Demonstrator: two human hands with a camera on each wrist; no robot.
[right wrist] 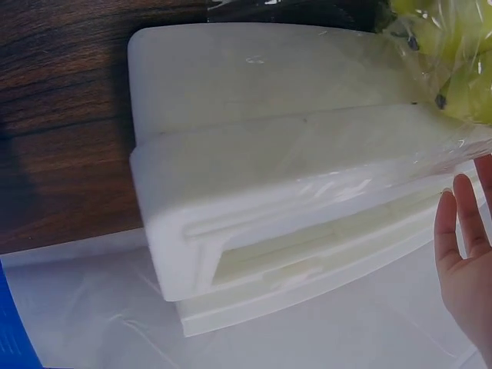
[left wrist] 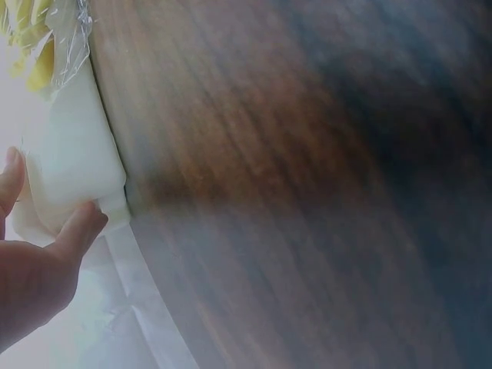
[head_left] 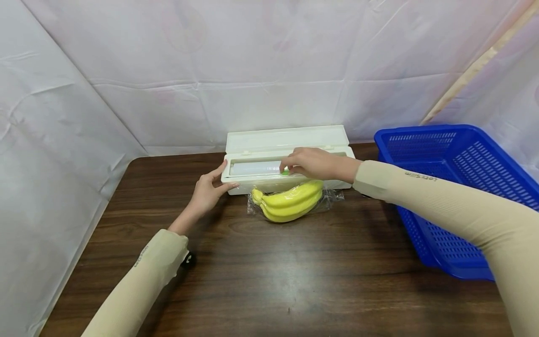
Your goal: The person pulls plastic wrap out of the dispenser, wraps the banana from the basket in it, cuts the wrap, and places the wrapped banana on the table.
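A long white cling film dispenser [head_left: 242, 181] stands on the table, its lid [head_left: 286, 137] raised at the back and a white roll [head_left: 254, 168] inside. My left hand [head_left: 206, 192] grips its left end, thumb on the front wall, fingers at the side. Over the opening, my right hand [head_left: 313, 163] pinches a small green piece [head_left: 286, 172], mostly covered by the fingers. Yellow bananas [head_left: 290, 203] lie against the dispenser's front under clear film [head_left: 334, 195]. In the right wrist view, film runs over the dispenser's front edge beside the right fingers [right wrist: 467, 211].
A blue plastic basket [head_left: 435, 260] stands at the right, partly behind my right forearm. Brown wooden table [head_left: 273, 281] spreads in front of the bananas. White sheeting [head_left: 269, 61] hangs along the back and left side.
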